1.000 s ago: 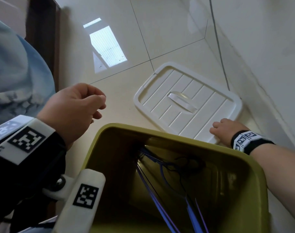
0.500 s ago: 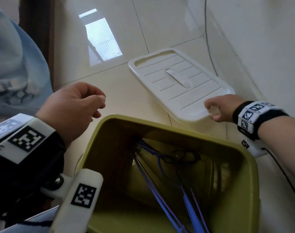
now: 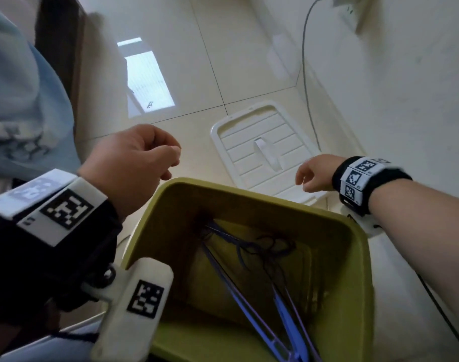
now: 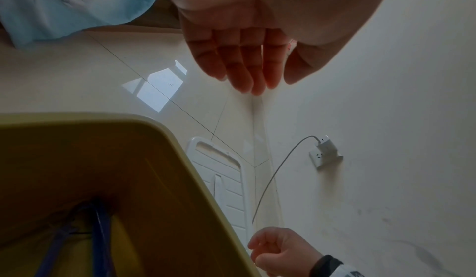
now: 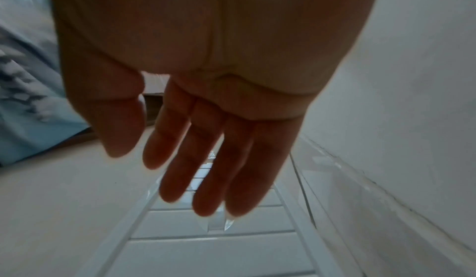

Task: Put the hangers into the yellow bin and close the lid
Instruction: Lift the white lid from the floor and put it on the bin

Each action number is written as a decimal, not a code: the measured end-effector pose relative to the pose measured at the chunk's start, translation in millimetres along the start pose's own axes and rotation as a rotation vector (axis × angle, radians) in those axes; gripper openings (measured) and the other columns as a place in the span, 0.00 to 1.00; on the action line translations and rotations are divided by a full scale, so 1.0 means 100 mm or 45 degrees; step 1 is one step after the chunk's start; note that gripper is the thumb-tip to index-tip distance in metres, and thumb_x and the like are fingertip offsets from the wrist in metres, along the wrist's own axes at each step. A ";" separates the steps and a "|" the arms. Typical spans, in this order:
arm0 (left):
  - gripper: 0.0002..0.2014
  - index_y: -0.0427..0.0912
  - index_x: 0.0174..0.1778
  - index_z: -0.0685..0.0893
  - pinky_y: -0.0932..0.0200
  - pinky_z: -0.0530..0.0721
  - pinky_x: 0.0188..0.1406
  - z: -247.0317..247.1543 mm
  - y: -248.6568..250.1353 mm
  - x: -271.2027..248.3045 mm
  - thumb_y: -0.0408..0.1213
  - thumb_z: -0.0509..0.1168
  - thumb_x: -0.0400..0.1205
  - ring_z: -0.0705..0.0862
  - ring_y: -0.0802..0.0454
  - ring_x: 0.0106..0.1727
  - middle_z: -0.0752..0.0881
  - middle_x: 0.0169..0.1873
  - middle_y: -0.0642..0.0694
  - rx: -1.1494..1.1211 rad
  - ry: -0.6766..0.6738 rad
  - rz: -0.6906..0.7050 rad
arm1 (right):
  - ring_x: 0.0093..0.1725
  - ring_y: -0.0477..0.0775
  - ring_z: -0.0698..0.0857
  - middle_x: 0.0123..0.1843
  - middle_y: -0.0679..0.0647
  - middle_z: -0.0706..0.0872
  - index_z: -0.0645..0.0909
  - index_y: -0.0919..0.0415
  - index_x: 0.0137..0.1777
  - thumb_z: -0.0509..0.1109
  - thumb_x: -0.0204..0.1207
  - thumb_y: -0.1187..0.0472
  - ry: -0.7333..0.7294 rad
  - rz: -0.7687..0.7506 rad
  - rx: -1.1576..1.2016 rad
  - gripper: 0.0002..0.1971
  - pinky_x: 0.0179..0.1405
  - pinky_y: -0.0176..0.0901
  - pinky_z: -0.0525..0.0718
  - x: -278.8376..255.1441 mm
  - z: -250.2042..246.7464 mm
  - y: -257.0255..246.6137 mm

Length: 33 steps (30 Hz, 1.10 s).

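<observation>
**Both hands hold nothing, and the lid lies on the floor**

The left hand (image 3: 134, 163) hangs in the air above the near left corner of the yellow bin (image 3: 361, 270). In the head view its fingers look bent in loosely. The left wrist view shows the fingers (image 4: 242, 65) long and close together, with nothing in them. This hand touches nothing.

The right hand (image 3: 318, 173) is above the near end of the white lid (image 3: 249, 137). Its fingers (image 5: 206, 159) hang down loose, a little apart, and they hold nothing. Whether the fingertips touch the lid cannot be told.

The lid lies flat on the pale floor (image 3: 170, 27), just behind the bin and close to the wall (image 3: 406, 100). Its top side, with the handle, faces up.

The bin is open. Blue hangers (image 3: 288, 325) lean inside it, with their dark hooks in a tangle near the far side.

A thin cable (image 3: 305, 74) runs down the wall from a plug (image 4: 326, 142) to the floor beside the lid.
</observation>
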<state>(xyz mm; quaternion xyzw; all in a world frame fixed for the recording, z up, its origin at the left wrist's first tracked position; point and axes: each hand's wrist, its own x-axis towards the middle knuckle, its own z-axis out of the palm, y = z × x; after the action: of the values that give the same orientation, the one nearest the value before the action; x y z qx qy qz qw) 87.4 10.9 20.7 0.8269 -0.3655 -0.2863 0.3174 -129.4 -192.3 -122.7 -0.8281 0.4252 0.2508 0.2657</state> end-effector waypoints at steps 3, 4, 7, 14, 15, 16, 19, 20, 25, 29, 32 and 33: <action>0.05 0.53 0.39 0.80 0.50 0.83 0.46 -0.07 -0.04 0.01 0.40 0.62 0.79 0.85 0.50 0.42 0.86 0.40 0.48 0.005 0.007 -0.002 | 0.59 0.53 0.85 0.62 0.50 0.85 0.81 0.50 0.64 0.69 0.75 0.59 0.008 0.031 -0.102 0.17 0.61 0.46 0.83 0.13 -0.10 -0.01; 0.05 0.53 0.39 0.80 0.51 0.82 0.46 -0.08 -0.06 0.02 0.40 0.62 0.79 0.85 0.50 0.42 0.86 0.39 0.48 0.003 0.010 -0.003 | 0.61 0.53 0.84 0.64 0.50 0.85 0.80 0.49 0.66 0.69 0.75 0.59 0.019 0.053 -0.150 0.18 0.62 0.46 0.83 0.19 -0.13 0.00; 0.05 0.53 0.38 0.80 0.50 0.82 0.46 -0.11 -0.14 0.07 0.40 0.62 0.79 0.84 0.50 0.40 0.86 0.39 0.48 0.022 0.030 -0.011 | 0.63 0.55 0.82 0.67 0.51 0.82 0.76 0.49 0.69 0.69 0.75 0.58 0.017 0.141 -0.217 0.22 0.64 0.48 0.82 0.39 -0.11 0.12; 0.04 0.53 0.38 0.81 0.47 0.82 0.46 -0.12 -0.40 0.18 0.41 0.63 0.77 0.85 0.46 0.41 0.87 0.38 0.47 0.058 0.049 -0.105 | 0.69 0.63 0.78 0.73 0.62 0.77 0.73 0.61 0.73 0.71 0.74 0.55 0.042 0.541 0.213 0.27 0.67 0.48 0.75 0.61 0.44 0.78; 0.04 0.54 0.38 0.81 0.46 0.82 0.46 -0.12 -0.43 0.18 0.41 0.63 0.77 0.85 0.46 0.41 0.87 0.38 0.47 0.067 0.048 -0.111 | 0.71 0.64 0.77 0.75 0.62 0.75 0.70 0.60 0.75 0.72 0.73 0.53 0.045 0.595 0.311 0.30 0.68 0.50 0.74 0.62 0.51 0.86; 0.03 0.54 0.38 0.81 0.45 0.83 0.46 -0.10 -0.45 0.19 0.42 0.63 0.76 0.85 0.46 0.41 0.87 0.38 0.47 0.076 0.043 -0.111 | 0.71 0.65 0.76 0.77 0.61 0.73 0.67 0.58 0.77 0.72 0.72 0.52 0.052 0.632 0.404 0.33 0.69 0.51 0.74 0.64 0.58 0.93; 0.03 0.55 0.38 0.82 0.44 0.83 0.48 -0.06 -0.47 0.21 0.44 0.63 0.75 0.85 0.46 0.41 0.88 0.37 0.48 0.070 0.028 -0.099 | 0.70 0.68 0.76 0.80 0.62 0.68 0.61 0.52 0.80 0.73 0.72 0.54 0.097 0.625 0.627 0.38 0.69 0.57 0.76 0.69 0.71 1.06; 0.03 0.55 0.37 0.82 0.45 0.83 0.47 -0.05 -0.47 0.21 0.46 0.64 0.74 0.85 0.47 0.40 0.88 0.36 0.49 0.061 0.029 -0.098 | 0.70 0.69 0.76 0.80 0.62 0.67 0.60 0.50 0.80 0.74 0.72 0.54 0.107 0.604 0.695 0.38 0.69 0.60 0.77 0.71 0.73 1.08; 0.09 0.60 0.33 0.84 0.48 0.79 0.41 -0.10 -0.51 0.28 0.43 0.64 0.77 0.84 0.48 0.39 0.88 0.31 0.55 0.051 0.064 -0.082 | 0.71 0.69 0.75 0.80 0.60 0.68 0.67 0.45 0.77 0.74 0.72 0.56 0.107 0.566 1.004 0.34 0.69 0.65 0.77 0.74 0.85 1.18; 0.08 0.55 0.36 0.82 0.49 0.77 0.41 -0.05 -0.55 0.30 0.39 0.63 0.79 0.84 0.47 0.38 0.87 0.37 0.48 0.032 0.072 -0.063 | 0.71 0.69 0.75 0.80 0.60 0.68 0.69 0.43 0.75 0.74 0.72 0.58 0.080 0.580 1.254 0.31 0.69 0.64 0.77 0.75 0.95 1.23; 0.04 0.55 0.34 0.83 0.51 0.78 0.40 -0.02 -0.55 0.30 0.44 0.66 0.74 0.84 0.47 0.37 0.88 0.32 0.51 0.028 0.055 -0.055 | 0.76 0.66 0.70 0.81 0.59 0.66 0.70 0.42 0.75 0.74 0.72 0.60 0.042 0.607 1.420 0.31 0.69 0.67 0.76 0.76 0.99 1.22; 0.03 0.56 0.33 0.84 0.52 0.78 0.40 -0.02 -0.55 0.30 0.47 0.66 0.70 0.84 0.48 0.37 0.89 0.30 0.53 0.024 0.058 -0.061 | 0.76 0.66 0.69 0.81 0.59 0.66 0.70 0.42 0.75 0.74 0.72 0.59 0.034 0.622 1.456 0.32 0.69 0.69 0.75 0.77 1.00 1.21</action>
<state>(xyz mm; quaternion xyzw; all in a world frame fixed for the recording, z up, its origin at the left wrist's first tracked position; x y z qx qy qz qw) 129.2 17.5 -25.5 0.8447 -0.3409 -0.2714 0.3107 -210.3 -231.1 -272.3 -0.4367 0.6726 0.0265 0.5968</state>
